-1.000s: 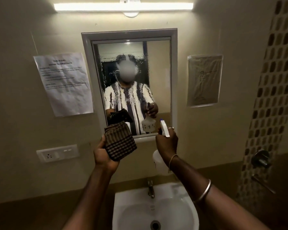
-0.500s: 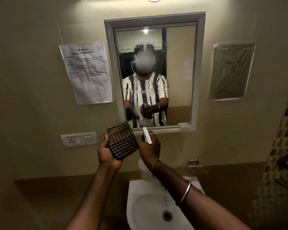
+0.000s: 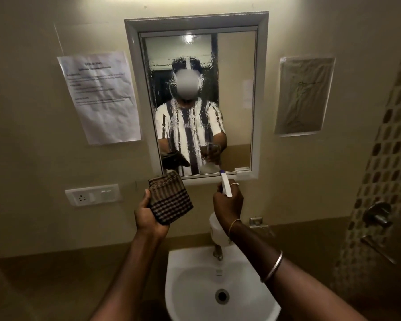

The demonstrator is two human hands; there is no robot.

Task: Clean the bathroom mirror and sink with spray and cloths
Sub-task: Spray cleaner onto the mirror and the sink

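1. Right hand [image 3: 228, 205] curls round the neck of a white spray bottle [image 3: 218, 230], nozzle pointing at the mirror [image 3: 236, 100]; the bottle's contents cannot be seen
2. Left hand [image 3: 148, 214] grips a folded checked cloth [image 3: 169, 198] just below the mirror frame
3. Liquid streaks run down the mirror glass
4. White sink [image 3: 190, 269] sits below both hands, tap [image 3: 217, 252] at its back rim

a ring [image 3: 234, 183] on a finger of the right hand [image 3: 228, 205]; behind the fingers a gold bangle [image 3: 233, 225] at the wrist, a silver bangle [image 3: 272, 266] farther up; striped white short-sleeved shirt [image 3: 190, 130] reflected.
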